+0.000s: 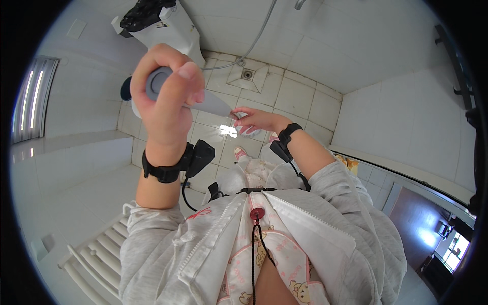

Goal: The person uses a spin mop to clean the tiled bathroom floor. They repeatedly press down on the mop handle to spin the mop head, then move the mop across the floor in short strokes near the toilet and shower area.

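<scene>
My left hand (170, 89) is raised close to the camera, its fingers wrapped round the top of a pale grey pole (213, 104) with a round grey end cap. The pole slants down and to the right, looking narrower toward the floor. Lower down, my right hand (259, 120) has its fingers closed round the pole near its far part. Below that hand, a whitish shape (249, 131) shows at the floor; whether it is the pole's head I cannot tell. A dark blue rounded thing (126, 89) peeks out behind my left hand, mostly hidden.
A white toilet (173, 35) with a black bag (145, 15) on it stands at the far left. A floor drain (247, 74) sits in the pale tiles, with a grey hose (254, 43) nearby. At the lower left is a white slatted rack (96, 259); a raised ledge (71, 157) runs along the left.
</scene>
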A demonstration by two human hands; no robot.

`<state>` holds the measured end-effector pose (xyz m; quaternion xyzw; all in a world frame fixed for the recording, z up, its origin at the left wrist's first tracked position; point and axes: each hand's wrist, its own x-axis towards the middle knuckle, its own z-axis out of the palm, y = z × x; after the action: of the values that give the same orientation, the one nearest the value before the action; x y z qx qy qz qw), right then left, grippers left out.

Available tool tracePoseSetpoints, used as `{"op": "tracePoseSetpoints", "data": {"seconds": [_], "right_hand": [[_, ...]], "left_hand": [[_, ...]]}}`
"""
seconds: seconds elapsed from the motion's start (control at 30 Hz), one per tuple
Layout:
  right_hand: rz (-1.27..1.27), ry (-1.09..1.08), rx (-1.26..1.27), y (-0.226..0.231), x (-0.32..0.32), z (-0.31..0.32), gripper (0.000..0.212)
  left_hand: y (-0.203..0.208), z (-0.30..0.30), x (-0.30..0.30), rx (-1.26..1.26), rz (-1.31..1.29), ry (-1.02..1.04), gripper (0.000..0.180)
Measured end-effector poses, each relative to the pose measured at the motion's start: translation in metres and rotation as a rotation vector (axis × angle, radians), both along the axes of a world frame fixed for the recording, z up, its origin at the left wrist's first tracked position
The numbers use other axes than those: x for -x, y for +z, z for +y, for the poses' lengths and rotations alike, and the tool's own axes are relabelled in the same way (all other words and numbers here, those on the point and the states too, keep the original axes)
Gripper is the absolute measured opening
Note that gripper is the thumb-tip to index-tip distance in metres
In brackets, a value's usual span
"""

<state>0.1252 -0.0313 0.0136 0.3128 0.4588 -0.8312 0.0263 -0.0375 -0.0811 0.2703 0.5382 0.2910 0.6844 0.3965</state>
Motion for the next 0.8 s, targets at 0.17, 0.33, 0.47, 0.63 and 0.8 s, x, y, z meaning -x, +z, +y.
{"op": "tracePoseSetpoints", "data": {"seconds": [0.17,0.33,0.47,0.63,0.8], "right_hand": [[-0.016,0.033,-0.011,0.008,0.002,-0.001,0.062],[-0.038,0.018,-0.005,-0.001,0.001,-0.002,0.052],[-0.13,-0.059,0.047,-0.015,0.007,-0.001,0.032],[-0.16,-0.079,0.184,-0.014,0.002,-0.004,0.025],[0.175,-0.074,0.238,-0.001,-0.008,-0.009,0.028]], "left_hand": [[0.001,-0.002,0.0,0.0,0.006,0.002,0.01],[0.001,-0.007,0.001,0.025,0.025,0.001,0.01],[0.006,-0.01,-0.006,0.043,0.088,-0.003,0.01],[0.018,-0.017,-0.03,0.01,0.161,-0.099,0.012],[0.034,-0.025,-0.049,-0.082,0.21,-0.381,0.014]]}}
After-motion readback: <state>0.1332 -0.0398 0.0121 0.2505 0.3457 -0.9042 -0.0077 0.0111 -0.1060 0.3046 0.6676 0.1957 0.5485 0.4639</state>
